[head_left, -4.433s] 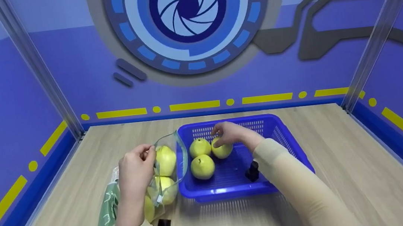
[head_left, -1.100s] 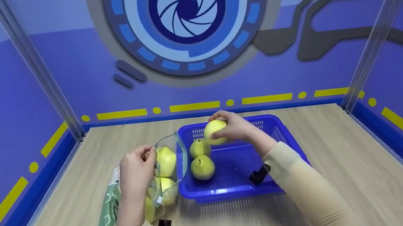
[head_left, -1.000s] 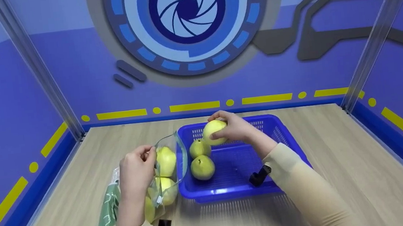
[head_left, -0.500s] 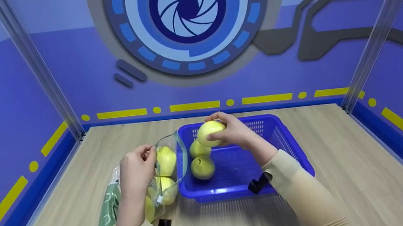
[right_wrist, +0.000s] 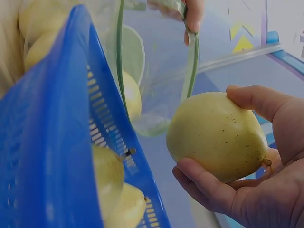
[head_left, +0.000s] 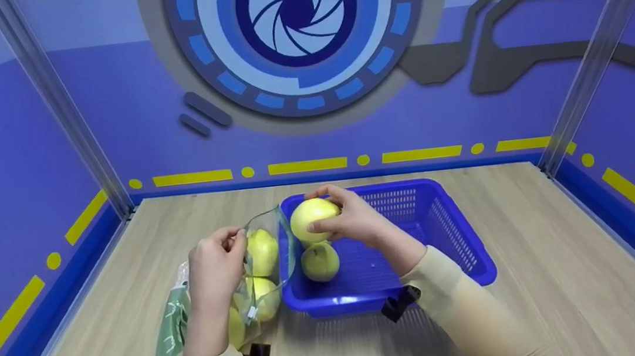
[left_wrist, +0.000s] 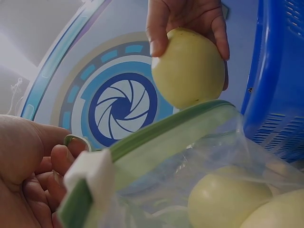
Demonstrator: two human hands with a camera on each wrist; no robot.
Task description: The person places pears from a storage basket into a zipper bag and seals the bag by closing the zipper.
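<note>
My right hand [head_left: 354, 218] grips a yellow-green pear [head_left: 313, 220] above the left end of the blue basket [head_left: 468, 239]. In the right wrist view that pear [right_wrist: 218, 135] shows brown specks and a short stem. My left hand [head_left: 215, 271] pinches the edge of a clear zip bag [left_wrist: 171, 130] with a green rim and a white slider [left_wrist: 90, 173]. The bag's mouth stands open toward the basket. Several pears [head_left: 262, 251] lie inside the bag. Below the held pear, another pear [head_left: 320, 263] sits in the basket; a further one [right_wrist: 126, 206] shows in the right wrist view.
The basket stands right of the bag on a light wooden table [head_left: 563, 270]. A green printed part of the bag [head_left: 169, 338] lies left of my left wrist. Blue panels [head_left: 81, 120] enclose the table at the back and sides.
My right hand has lifted a pear from the basket and carried it left, toward the bag's mouth. My left hand and the bag have stayed in place.
</note>
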